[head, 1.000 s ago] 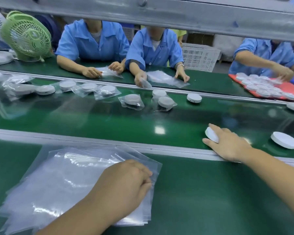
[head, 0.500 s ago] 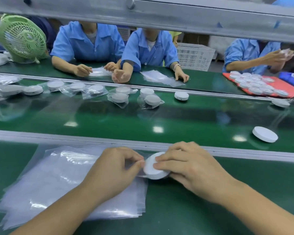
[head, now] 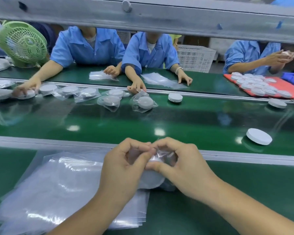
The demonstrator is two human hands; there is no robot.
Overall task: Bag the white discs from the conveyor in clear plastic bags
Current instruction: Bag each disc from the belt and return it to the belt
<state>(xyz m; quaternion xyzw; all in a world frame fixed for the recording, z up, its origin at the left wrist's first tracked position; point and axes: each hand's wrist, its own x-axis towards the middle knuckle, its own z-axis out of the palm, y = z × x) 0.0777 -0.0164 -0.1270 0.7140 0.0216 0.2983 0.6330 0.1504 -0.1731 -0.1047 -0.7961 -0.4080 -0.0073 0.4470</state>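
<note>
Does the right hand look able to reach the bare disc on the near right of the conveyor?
Probably not yet: the right hand pinches the clear bag, though nothing lies between it and the bare disc.

Both hands meet at centre.
Left hand (head: 126, 168) and right hand (head: 182, 165), fingers curled, fingertips touching, forearms angled inward.

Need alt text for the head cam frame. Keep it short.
The left hand and right hand pinch a clear bag around a white disc, above a stack of empty bags. Beyond them, the green conveyor carries bagged discs and a loose disc, with workers in blue opposite.
</note>
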